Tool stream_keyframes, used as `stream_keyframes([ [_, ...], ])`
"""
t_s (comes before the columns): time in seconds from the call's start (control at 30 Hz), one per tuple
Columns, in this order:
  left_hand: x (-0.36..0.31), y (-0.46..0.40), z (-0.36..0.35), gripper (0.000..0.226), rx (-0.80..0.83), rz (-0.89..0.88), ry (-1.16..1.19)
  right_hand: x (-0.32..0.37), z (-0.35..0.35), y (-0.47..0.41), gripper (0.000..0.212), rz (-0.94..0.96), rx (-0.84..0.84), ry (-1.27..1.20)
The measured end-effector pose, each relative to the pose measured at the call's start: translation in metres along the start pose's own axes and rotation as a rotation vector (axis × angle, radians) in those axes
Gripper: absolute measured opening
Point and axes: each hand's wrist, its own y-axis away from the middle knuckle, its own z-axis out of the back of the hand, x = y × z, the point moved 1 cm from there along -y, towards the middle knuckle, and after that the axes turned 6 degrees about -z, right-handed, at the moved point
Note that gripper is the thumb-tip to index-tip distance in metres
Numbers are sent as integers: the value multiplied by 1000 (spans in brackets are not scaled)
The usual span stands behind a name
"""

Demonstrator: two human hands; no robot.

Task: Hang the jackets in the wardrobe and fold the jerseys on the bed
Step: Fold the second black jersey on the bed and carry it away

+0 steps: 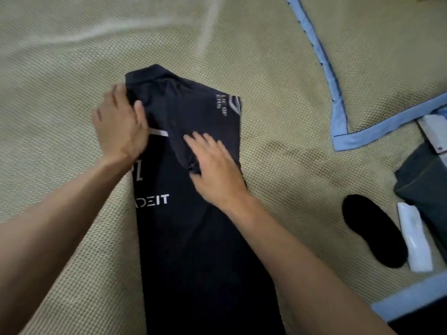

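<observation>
A black jersey [193, 238] with white lettering lies lengthwise on the bed, folded into a long narrow strip, collar end away from me. My left hand [121, 126] grips the jersey's left edge near the shoulder, thumb on top of the cloth. My right hand [215, 165] lies flat with spread fingers on a folded-in sleeve in the middle of the strip, pressing it down.
The bed is covered by a beige woven mat [278, 81] with a light blue border [338, 117]. At the right lie a black oval item [375, 230], a white remote-like object [414, 238] and dark grey folded cloth [425, 180].
</observation>
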Motion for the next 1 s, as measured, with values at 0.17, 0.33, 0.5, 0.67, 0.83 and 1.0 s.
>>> stream_keyframes([
  [0.17,39,0,8,49,57,317,459,-21,13,-5,48,-255,-22,-372],
  [0.33,20,-39,1,27,199,608,878,-60,45,-62,30,-750,-25,-691],
  [0.5,4,-76,13,5,424,755,1093,-51,44,-106,38,-783,187,-1038],
  [0.67,-12,-110,81,18,108,387,1292,-18,100,-155,27,-563,-29,-939],
  [0.83,-22,-85,152,19,171,-21,1149,-3,161,-145,43,-329,-73,-780],
  [1.0,-6,27,168,33,371,-294,837,-19,146,-55,24,-124,-34,-479],
])
